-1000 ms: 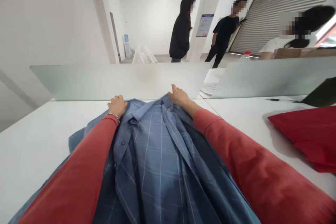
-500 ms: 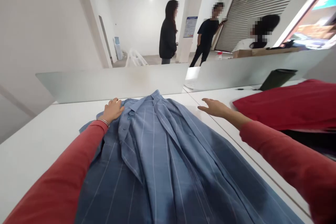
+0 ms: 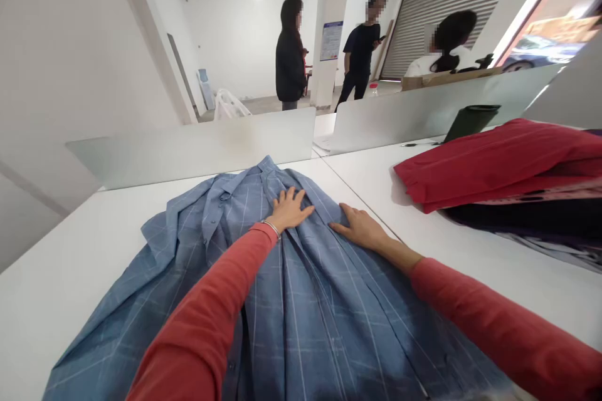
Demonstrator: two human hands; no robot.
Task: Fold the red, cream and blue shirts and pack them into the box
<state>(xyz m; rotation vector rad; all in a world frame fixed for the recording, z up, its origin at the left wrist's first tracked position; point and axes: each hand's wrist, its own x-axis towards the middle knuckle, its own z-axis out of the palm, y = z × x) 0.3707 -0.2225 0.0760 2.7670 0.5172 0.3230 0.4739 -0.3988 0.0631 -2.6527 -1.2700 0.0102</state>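
Observation:
A blue button-up shirt [image 3: 301,301] with thin pale check lines lies spread on the white table, its collar [image 3: 267,164] at the far side and its front partly unbuttoned. My left hand [image 3: 289,210], with a bracelet at the wrist, rests on the front of the shirt below the collar, fingers spread. Over the right side of the shirt, my right hand [image 3: 360,227] lies with its thumb apart from the fingers, touching the cloth near the shirt's edge. The near end of the shirt runs out of view.
Folded clothes, a red garment [image 3: 498,160] on top, are stacked at the right. Behind them stands a dark green object [image 3: 471,122]. A low frosted partition [image 3: 202,149] borders the table's far edge. Beyond it are three people, a water dispenser [image 3: 205,89] and a plastic bag [image 3: 230,105].
My left hand has moved right, from the shirt's left shoulder onto its front. My right hand has come down and left onto the shirt. The left side of the shirt now lies spread further outward.

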